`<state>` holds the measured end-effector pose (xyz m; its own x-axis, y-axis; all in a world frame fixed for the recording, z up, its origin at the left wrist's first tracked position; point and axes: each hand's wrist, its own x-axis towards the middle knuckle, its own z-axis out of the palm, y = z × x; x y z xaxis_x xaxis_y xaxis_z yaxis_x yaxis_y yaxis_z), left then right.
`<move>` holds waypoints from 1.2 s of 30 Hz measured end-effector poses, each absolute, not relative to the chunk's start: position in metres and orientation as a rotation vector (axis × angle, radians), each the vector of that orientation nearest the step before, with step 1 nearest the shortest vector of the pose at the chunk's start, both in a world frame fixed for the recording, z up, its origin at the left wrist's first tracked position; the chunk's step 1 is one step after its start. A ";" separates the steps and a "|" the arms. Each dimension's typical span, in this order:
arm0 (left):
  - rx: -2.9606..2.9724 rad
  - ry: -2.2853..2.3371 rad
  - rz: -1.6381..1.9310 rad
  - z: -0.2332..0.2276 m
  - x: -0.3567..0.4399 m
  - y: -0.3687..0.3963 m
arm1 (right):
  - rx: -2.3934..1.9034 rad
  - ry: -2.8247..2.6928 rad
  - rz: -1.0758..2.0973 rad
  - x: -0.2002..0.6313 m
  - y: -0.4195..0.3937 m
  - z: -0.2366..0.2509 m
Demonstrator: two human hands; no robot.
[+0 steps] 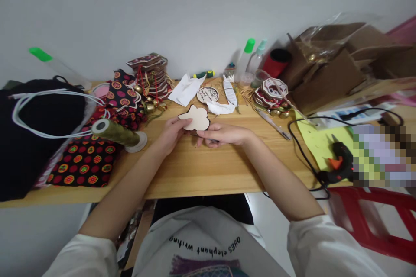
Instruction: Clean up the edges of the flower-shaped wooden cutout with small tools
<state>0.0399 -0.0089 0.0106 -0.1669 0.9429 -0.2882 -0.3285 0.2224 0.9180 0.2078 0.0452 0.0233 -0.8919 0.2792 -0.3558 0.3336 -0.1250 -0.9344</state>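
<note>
Pale wood makes up the cloud-shaped cutout (195, 117) held just above the middle of the table, between both hands. The left hand (170, 134) pinches its left edge with thumb on top and fingers curled beneath; the right hand (223, 134) grips the lower right edge, fingers pressed together and folded under, so what lies beneath them, a dark sliver near the palm, is hard to make out. The cutout's underside is hidden.

A pixelated block (383, 153) covers part of the right side, and the black bag (35, 138) at the left is cut off by the frame edge. The contents of the cardboard boxes (331, 69) at far right sit behind crinkled clear plastic and cannot be read.

The surface is a light wooden table (208, 169) pushed against a plain pale wall (195, 13); a red plastic stool (373, 220) stands near right.

Counted: one spool of olive thread (118, 133) lying on its side at left, on patterned red-and-black fabric (87, 156); two stacks of finished ornaments, one far left of centre (151, 73), one right of centre (271, 93); one round printed disc (208, 94) beyond the cutout; two squeeze bottles (248, 58) at the wall; one red cup (276, 62); one glue gun (339, 162) with a black cord, resting on a yellow sheet (316, 143); one green-capped tube (56, 67) far left.
</note>
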 end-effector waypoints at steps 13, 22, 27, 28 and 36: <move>0.700 1.242 1.271 0.013 0.041 -0.010 | 0.719 2.068 -2.200 0.206 0.043 0.022; 0.742 1.263 1.254 0.013 0.041 -0.010 | 0.835 2.059 -2.150 0.204 0.039 0.025; 0.732 1.270 1.273 0.014 0.042 -0.010 | 0.850 2.067 -2.159 0.204 0.038 0.025; 0.727 1.270 1.275 0.014 0.042 -0.010 | 0.848 2.076 -2.155 0.204 0.038 0.025; 0.759 1.318 1.244 0.014 0.043 -0.010 | 0.790 2.139 -2.118 0.204 0.037 0.025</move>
<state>0.0430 -0.0097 0.0137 -0.1771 0.9432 -0.2809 -0.2263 0.2387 0.9443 0.2035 0.0369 0.0251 -0.8707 0.3288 -0.3658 0.3690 -0.0548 -0.9278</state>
